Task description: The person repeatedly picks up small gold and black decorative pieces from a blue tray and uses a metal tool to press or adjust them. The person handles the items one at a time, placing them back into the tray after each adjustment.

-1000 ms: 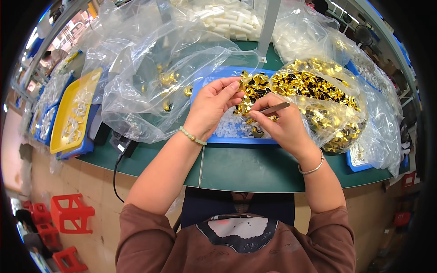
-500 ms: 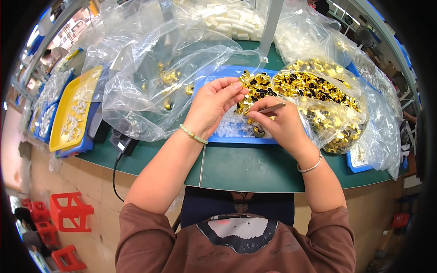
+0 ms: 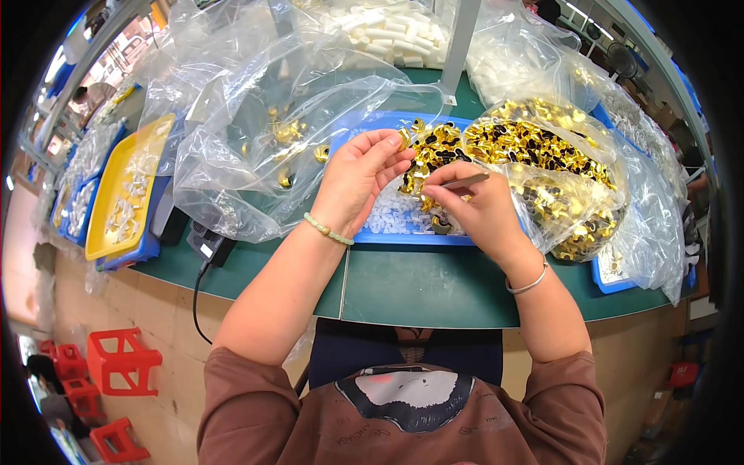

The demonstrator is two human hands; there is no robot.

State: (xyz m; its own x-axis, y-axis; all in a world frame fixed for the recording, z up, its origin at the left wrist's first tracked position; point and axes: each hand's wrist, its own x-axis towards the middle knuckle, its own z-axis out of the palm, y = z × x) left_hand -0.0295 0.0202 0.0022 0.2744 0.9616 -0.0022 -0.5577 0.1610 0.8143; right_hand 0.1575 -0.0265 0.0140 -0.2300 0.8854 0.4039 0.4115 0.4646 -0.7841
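Note:
My left hand (image 3: 363,170) pinches a small shiny gold part (image 3: 404,139) between thumb and fingertips, above the far side of a blue tray (image 3: 411,239). Lower and to its right, my right hand (image 3: 474,203) is closed around metal tweezers (image 3: 467,181); their tips are hard to make out among the gold pieces. Under and between the hands, the tray holds a heap of gold-and-black parts (image 3: 438,143) and a spread of small white plastic pieces (image 3: 394,218).
A clear bag of gold parts (image 3: 542,147) rests against the tray's right side. Large clear plastic bags (image 3: 225,178) cover the left. A yellow tray (image 3: 97,236) stands farther left, near a black corded device (image 3: 208,246). White cylinders (image 3: 395,35) lie behind; a grey post (image 3: 463,46) rises there.
The gold part in my left hand has turned and shows more clearly at the fingertips. My right hand with the tweezers has shifted very slightly.

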